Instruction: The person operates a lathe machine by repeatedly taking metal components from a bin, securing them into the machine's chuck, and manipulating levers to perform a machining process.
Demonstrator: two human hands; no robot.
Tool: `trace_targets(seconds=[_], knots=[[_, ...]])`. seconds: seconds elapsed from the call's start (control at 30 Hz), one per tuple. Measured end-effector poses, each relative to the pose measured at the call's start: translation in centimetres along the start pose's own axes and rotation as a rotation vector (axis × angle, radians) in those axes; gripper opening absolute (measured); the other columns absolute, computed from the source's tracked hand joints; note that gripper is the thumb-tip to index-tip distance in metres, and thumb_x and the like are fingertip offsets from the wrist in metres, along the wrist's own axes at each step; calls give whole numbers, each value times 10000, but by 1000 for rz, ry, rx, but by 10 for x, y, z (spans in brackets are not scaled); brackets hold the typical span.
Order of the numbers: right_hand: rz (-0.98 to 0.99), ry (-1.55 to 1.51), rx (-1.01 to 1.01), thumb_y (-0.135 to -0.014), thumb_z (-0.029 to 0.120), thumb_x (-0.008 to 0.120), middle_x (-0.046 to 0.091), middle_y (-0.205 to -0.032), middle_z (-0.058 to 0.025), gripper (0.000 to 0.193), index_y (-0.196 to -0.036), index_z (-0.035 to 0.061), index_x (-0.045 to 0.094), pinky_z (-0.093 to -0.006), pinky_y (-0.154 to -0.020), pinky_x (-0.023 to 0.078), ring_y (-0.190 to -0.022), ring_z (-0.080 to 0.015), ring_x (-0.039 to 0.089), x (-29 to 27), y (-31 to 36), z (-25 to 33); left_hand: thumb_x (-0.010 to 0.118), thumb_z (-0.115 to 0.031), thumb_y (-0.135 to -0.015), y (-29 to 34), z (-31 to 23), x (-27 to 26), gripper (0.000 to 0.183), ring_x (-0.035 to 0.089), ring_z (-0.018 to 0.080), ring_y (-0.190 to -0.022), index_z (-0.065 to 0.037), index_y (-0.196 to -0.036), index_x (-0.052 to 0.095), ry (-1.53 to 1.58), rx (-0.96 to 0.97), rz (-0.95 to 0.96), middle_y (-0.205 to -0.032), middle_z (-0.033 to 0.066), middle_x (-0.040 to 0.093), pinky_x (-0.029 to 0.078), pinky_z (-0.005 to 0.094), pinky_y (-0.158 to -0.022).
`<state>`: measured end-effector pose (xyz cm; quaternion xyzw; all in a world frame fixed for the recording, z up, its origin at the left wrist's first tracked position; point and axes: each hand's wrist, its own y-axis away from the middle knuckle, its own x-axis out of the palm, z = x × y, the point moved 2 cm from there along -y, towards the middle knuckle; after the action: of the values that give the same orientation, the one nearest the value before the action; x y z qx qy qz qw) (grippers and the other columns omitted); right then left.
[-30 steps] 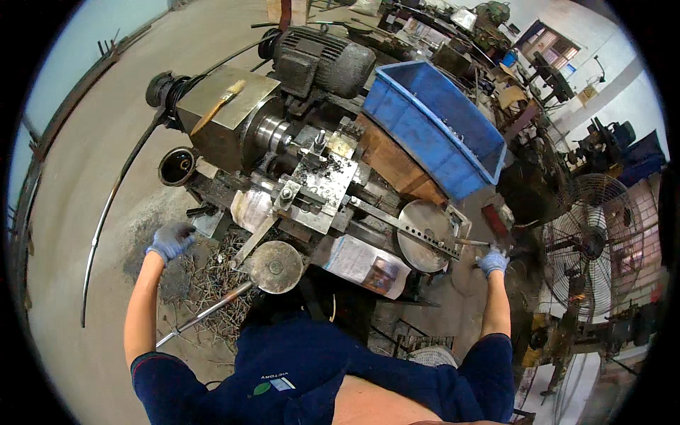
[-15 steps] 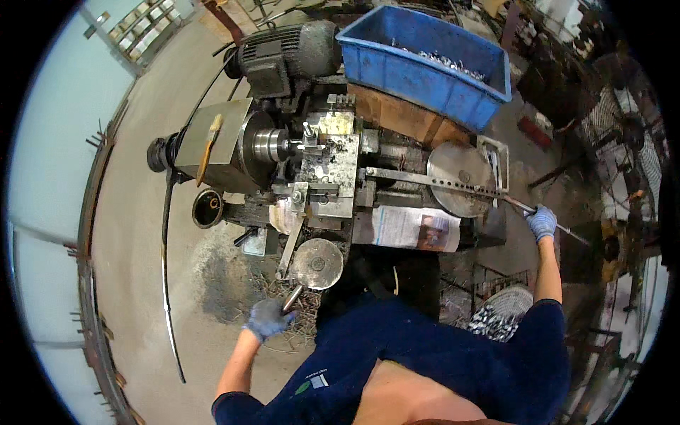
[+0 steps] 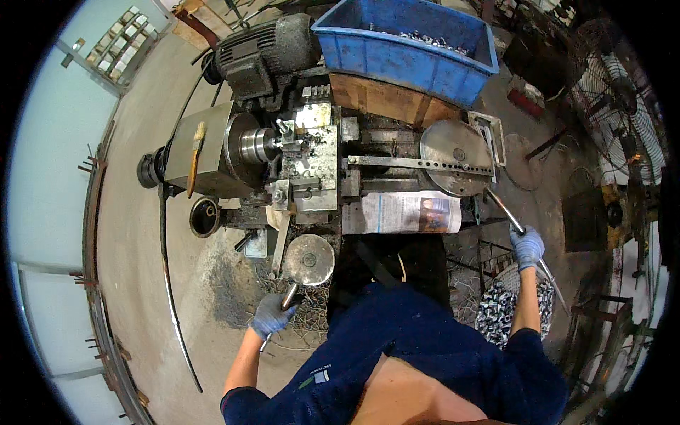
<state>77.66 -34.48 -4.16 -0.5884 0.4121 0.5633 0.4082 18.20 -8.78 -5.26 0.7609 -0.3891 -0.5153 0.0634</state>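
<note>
My left hand (image 3: 270, 316), in a blue-grey glove, is closed around the short metal handle (image 3: 289, 296) beside the small round steel disc (image 3: 309, 261) at the front of a lathe. My right hand (image 3: 527, 248), gloved alike, grips a long steel lever (image 3: 504, 211) whose near end sticks out past the fist. This lever slants from the large round plate (image 3: 439, 145) on the right of the machine. A flat bar with a row of holes (image 3: 411, 163) crosses that plate. To the left, the chuck (image 3: 256, 145) faces the metal tool slide (image 3: 309, 166).
Behind the lathe are a blue bin (image 3: 404, 57) of small metal parts and a motor (image 3: 265, 57). A brush (image 3: 196, 159) lies on the headstock. Folded newspaper (image 3: 404, 212) rests along the front. A basket of metal pieces (image 3: 506, 308) stands near my right forearm; a fan (image 3: 613, 117) is far right.
My right hand has come nearer to me, swinging the long lever to a steeper slant. My left hand keeps its hold on the short handle. The whole view has shifted slightly.
</note>
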Motion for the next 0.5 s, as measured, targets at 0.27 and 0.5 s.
trace_targets(seconds=[0.27,0.5], knots=[[-84,-51,-68,-671,530,685,665,-838,-142,475,-918,124,672,-404,-686,502,-787,-321,641,0,-10,25,640,-210,-753,0,-4,-6,271,601,334,-763,-67,-983,635,81,98,26,-836,197,620,466,404,-688],[-316,132,-305,-794,479,563,621,-991,-166,413,-959,111,656,-474,-874,398,-978,-347,560,-2,-130,44,649,-245,-738,1,-19,-12,270,592,382,-721,-59,-934,631,146,127,1,-789,230,599,461,435,-649]])
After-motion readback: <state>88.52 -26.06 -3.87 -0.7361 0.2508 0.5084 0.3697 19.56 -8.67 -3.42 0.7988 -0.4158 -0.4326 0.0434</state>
